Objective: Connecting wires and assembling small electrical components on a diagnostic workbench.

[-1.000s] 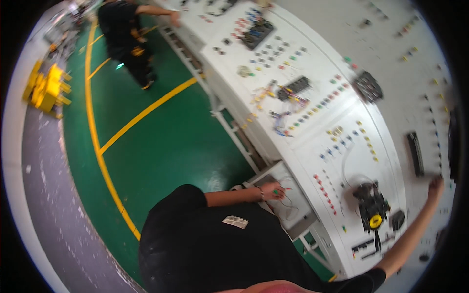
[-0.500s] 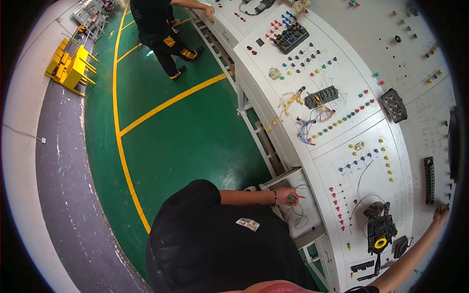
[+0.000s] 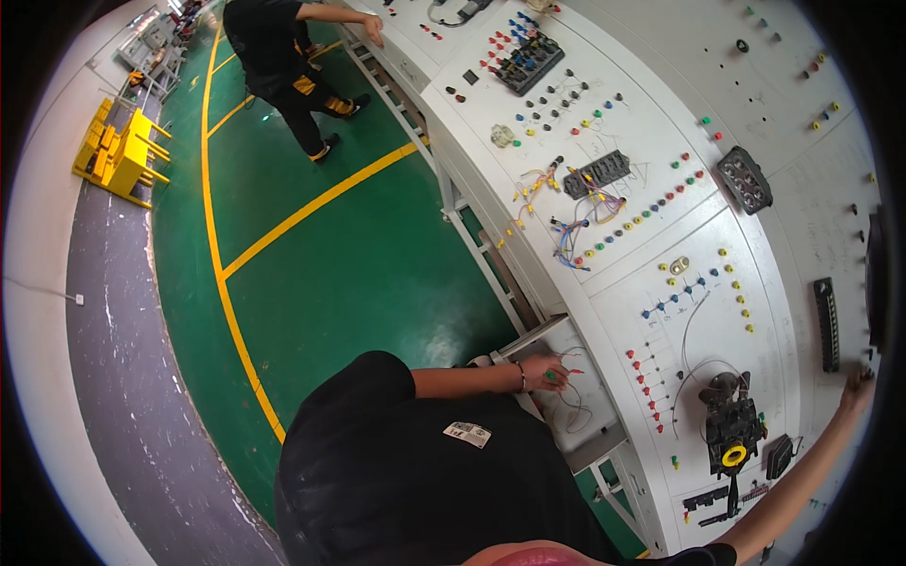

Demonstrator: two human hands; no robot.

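L hand [image 3: 545, 374] stayed on the thin wires [image 3: 574, 401] at the worktop [image 3: 585, 429], fingers pinching them; R hand [image 3: 857, 385] had reached further up the panel [image 3: 802, 189], fingers' state unclear.

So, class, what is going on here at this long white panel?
A person in a black top stands at a long white wiring panel. The left hand rests on a small pull-out shelf, holding thin wires. The right hand reaches far up to the panel's upper edge; what it touches cannot be told. Another person stands at the far end on the green floor.
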